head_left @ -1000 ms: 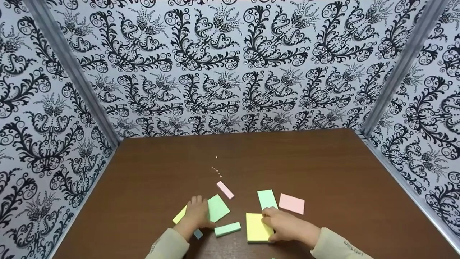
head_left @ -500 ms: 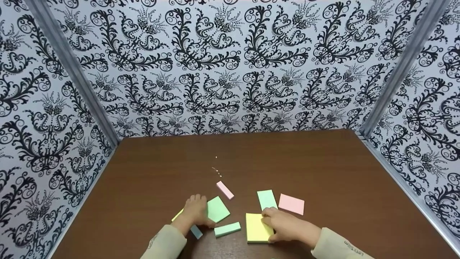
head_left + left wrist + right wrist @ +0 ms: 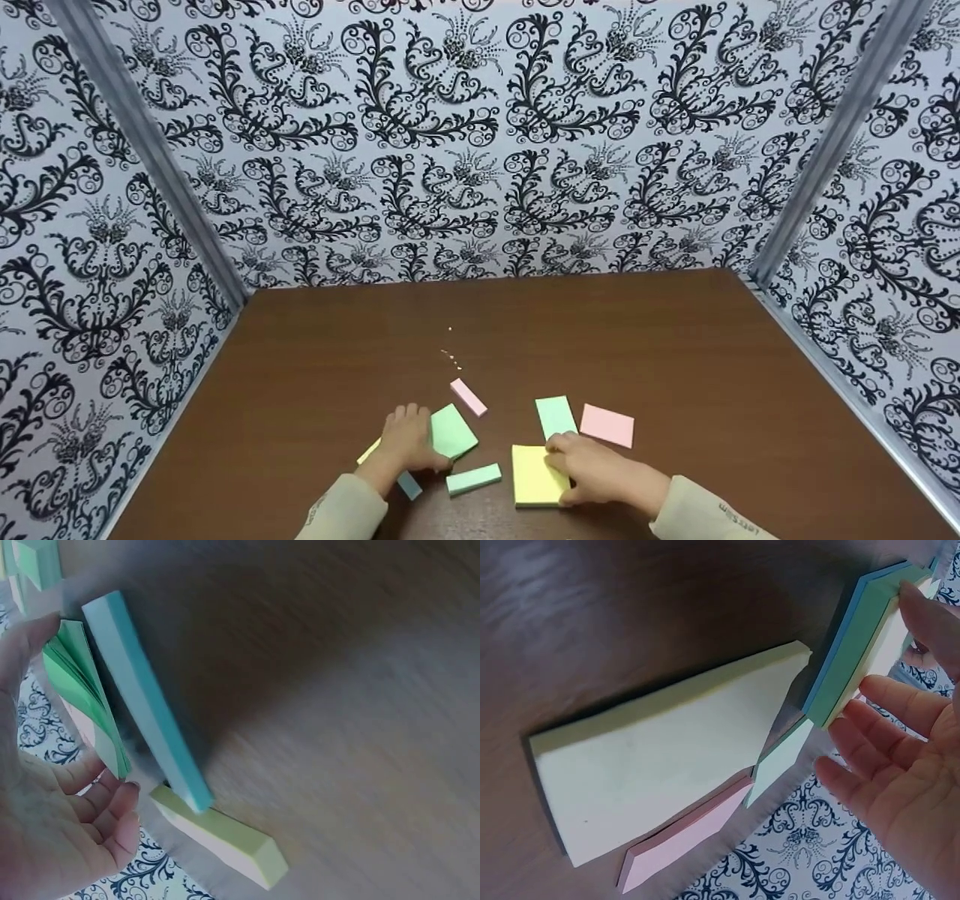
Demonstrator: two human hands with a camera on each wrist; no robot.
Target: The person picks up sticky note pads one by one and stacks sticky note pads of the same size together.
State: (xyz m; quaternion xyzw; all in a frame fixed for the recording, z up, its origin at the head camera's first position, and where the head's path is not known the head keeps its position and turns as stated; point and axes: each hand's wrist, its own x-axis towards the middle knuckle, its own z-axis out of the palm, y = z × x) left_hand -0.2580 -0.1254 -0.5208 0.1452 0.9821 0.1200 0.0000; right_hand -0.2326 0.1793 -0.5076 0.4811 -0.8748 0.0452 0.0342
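Note:
My left hand [image 3: 409,439] grips a green sticky-note pad [image 3: 454,431] by its edges, thumb on one side and fingers on the other. In the left wrist view its sheets bow and fan apart. A blue strip pad [image 3: 146,694] and a yellow strip pad [image 3: 225,836] lie beside that hand. My right hand [image 3: 596,465] holds a square stack of sticky notes [image 3: 536,476], yellow on top, with green and blue layers below in the right wrist view. Just past the stack lies a light green pad [image 3: 555,416], and right of it a pink pad [image 3: 607,425].
Between the hands lies a mint strip pad [image 3: 474,478]; farther back is a pink strip pad [image 3: 469,397]. A large pale yellow pad [image 3: 660,757] shows in the right wrist view. Small light scraps [image 3: 452,358] dot the brown table [image 3: 637,337]. Patterned walls [image 3: 480,150] surround it.
My left hand has shifted slightly left, covering more of the yellow strip and uncovering more of the blue one. The green pad has tilted a little. The right hand keeps its place.

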